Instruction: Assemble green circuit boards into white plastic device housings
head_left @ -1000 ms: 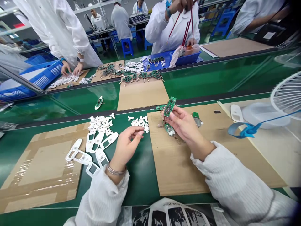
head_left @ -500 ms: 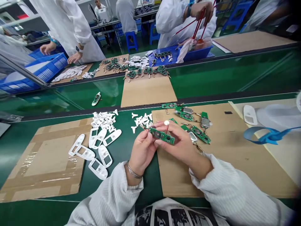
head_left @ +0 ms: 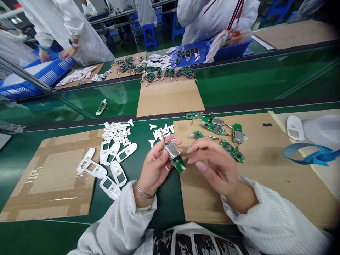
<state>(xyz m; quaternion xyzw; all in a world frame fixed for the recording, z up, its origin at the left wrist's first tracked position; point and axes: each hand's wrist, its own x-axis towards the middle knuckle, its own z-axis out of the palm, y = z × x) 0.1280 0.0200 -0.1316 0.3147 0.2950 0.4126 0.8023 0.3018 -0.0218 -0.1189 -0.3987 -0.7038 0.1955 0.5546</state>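
Fingers of the left hand curl together around a green circuit board, clamping it by its edges with a small silver box facing up. This board is held in the air just left of the brown cardboard sheet, above the green belt. The right hand hangs over the sheet's near-left part, its fingers loosely apart and close to the board, though apparently not touching it.

More green boards with silver boxes lie on top of the sheet, towards its far edge. Small white plastic pieces sit just left of the sheet, and white plastic shells lie farther left. A blue strap lies to the sheet's right.

The step in hand appears to be looking over this one board. The next move calls for the free right fingers to grip or turn it, or for the left hand to lay it with the others.
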